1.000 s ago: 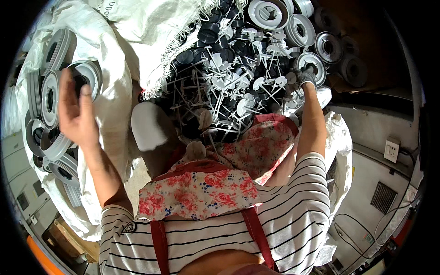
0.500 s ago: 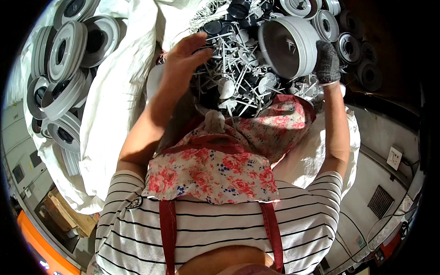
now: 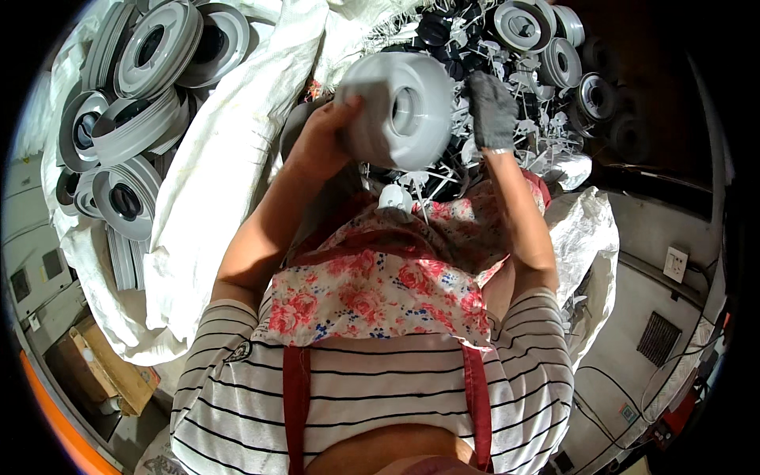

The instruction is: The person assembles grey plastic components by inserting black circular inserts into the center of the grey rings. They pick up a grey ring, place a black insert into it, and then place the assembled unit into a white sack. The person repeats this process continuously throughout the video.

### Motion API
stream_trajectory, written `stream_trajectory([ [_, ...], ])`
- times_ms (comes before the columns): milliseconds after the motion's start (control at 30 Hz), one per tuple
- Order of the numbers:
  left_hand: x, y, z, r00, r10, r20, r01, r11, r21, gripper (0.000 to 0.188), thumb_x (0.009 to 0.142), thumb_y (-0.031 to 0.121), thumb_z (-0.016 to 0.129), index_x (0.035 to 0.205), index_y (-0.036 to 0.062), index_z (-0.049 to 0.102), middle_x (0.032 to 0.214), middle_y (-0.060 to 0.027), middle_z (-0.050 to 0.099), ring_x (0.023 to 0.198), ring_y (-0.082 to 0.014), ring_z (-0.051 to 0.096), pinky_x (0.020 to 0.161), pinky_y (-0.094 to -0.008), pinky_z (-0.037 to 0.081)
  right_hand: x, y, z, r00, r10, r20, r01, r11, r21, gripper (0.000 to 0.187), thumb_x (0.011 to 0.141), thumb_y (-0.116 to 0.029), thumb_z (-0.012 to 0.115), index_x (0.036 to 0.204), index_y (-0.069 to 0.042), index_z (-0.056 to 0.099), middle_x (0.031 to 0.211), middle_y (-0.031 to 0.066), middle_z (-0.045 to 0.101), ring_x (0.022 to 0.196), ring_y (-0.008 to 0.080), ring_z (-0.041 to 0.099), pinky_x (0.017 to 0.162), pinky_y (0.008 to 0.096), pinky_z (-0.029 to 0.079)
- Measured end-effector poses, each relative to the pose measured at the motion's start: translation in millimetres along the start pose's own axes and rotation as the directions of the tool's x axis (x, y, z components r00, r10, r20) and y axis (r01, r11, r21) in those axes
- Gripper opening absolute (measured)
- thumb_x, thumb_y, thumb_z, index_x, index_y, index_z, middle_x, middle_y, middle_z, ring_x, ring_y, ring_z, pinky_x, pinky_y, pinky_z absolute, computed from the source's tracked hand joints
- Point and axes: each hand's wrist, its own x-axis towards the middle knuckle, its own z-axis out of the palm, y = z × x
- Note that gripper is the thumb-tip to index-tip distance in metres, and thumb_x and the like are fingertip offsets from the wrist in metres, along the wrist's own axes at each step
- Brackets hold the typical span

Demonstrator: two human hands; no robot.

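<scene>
A round light-grey plastic part (image 3: 431,119), with a ringed hole in its middle, is raised over a heap of small pieces. My bare left hand (image 3: 321,142) grips its left edge, with the thumb on the near face and the other fingers hidden behind it. My right hand (image 3: 494,112), in a dark grey glove, is just right of the part and apart from it. Its fingers point away from me, stretched out and somewhat blurred, with nothing visible in them. Beneath both hands lie white thin-stemmed plastic pieces (image 3: 431,186) mixed with black round caps (image 3: 434,30).
Similar grey round parts (image 3: 158,47) are stacked in a white woven sack (image 3: 214,174) at the left. More grey parts (image 3: 560,63) lie at the far right. A flowered apron (image 3: 380,293) covers my lap. A wall socket (image 3: 675,264) and cables are at the right.
The grey part has moved left from my right hand into my left and now shows its holed face. My right hand has let go and moved left over the heap.
</scene>
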Motion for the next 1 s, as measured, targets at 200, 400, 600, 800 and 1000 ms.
stream_trajectory([
  [200,9.2,-32.5,34.9,0.941,0.28,-0.188,-0.14,0.832,0.538,0.053,0.09,0.024,0.062,0.135,-0.0001,0.045,0.109,-0.0039,0.061,0.094,-0.0082,0.055,0.082,-0.0228,0.045,-31.2,-73.3,-11.8,0.947,-0.271,0.17,0.274,0.962,0.008,0.027,0.09,-0.025,0.054,0.099,0.0,0.061,0.075,0.0153,0.063,0.069,0.0246,0.063,0.062,0.0338,0.05],
  [400,7.7,-28.9,39.1,0.939,0.253,-0.234,-0.125,0.883,0.452,0.036,0.096,0.034,0.051,0.099,0.0003,0.064,0.082,0.0037,0.059,0.075,-0.0026,0.05,0.065,-0.0197,0.04,-38.9,-98.5,-8.5,0.871,-0.485,0.084,0.49,0.84,-0.232,0.023,0.088,-0.024,0.059,0.092,-0.002,0.064,0.061,0.0121,0.056,0.053,0.0276,0.055,0.049,0.0389,0.043],
  [600,3.7,-26.3,39.9,0.965,0.097,-0.246,0.002,0.927,0.375,0.04,0.094,0.04,0.052,0.089,0.002,0.064,0.076,0.0029,0.059,0.068,-0.0038,0.05,0.061,-0.02,0.04,-56.8,-95.2,-8.2,0.889,-0.428,0.162,0.457,0.854,-0.248,0.033,0.08,-0.007,0.059,0.111,-0.015,0.063,0.076,0.0113,0.056,0.063,0.0278,0.057,0.051,0.0398,0.044],
  [800,-1.2,-11.4,58.4,0.983,0.086,-0.163,-0.004,0.894,0.448,0.04,0.093,0.041,0.052,0.084,0.0038,0.063,0.072,0.0026,0.058,0.064,-0.0042,0.05,0.058,-0.0211,0.04,-65.7,-102.1,-22.5,0.945,-0.322,0.056,0.326,0.937,-0.123,0.013,0.087,-0.012,0.057,0.098,-0.007,0.062,0.07,0.012,0.056,0.059,0.025,0.054,0.052,0.0366,0.042],
  [1000,-3.9,-3.4,51.6,0.987,0.002,-0.163,0.059,0.928,0.367,0.047,0.096,0.046,0.045,0.097,0.002,0.061,0.08,-0.0002,0.061,0.071,-0.0058,0.053,0.065,-0.0216,0.042,-70.5,-123.2,-22.0,0.957,0.017,0.289,-0.093,0.963,0.252,0.026,0.086,-0.024,0.064,0.09,0.0,0.056,0.062,0.0112,0.053,0.057,0.0216,0.053,0.054,0.0332,0.043],
])
